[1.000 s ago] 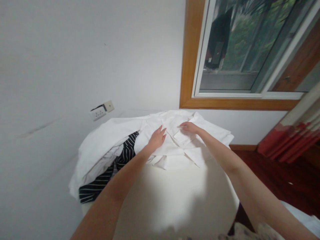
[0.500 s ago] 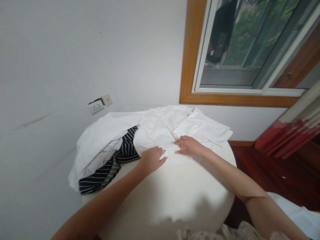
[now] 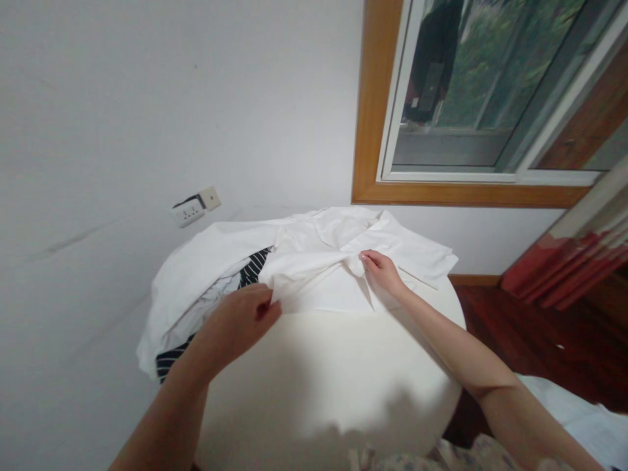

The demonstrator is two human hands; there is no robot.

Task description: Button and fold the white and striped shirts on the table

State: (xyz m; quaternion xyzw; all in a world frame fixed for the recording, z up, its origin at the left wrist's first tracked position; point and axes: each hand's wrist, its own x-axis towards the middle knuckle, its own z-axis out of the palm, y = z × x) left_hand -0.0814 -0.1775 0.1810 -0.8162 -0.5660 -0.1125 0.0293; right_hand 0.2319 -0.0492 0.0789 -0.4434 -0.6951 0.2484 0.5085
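One white short-sleeved shirt (image 3: 321, 265), center of the frame: laid on a round white table (image 3: 333, 373), its long axis running across the picture from left to right, the bulk of the cloth lying above and between the two grips. Near edge partly raised, with a fold drawn between the hands; a flap beneath rests on the tabletop.

Two bare hands, both on the shirt. Left hand (image 3: 240, 320), left of center and lower in the frame: thumb and fingers closed on the near left edge. Right hand (image 3: 383, 273), right of center and higher: fingertips pinched shut on a gathered fold near the shirt's middle. The left is nearer the striped garment; the right is nearer the sleeve end that reaches toward the table's right rim.

One heap of white cloth (image 3: 196, 268), left of the shirt, hanging over the table edge. One black garment with white stripes (image 3: 252, 267), showing between heap and shirt and again at lower left, partly hidden by the left hand and forearm.

One wall socket (image 3: 189, 212), left of center. One wood-framed window (image 3: 360, 131), upper right.
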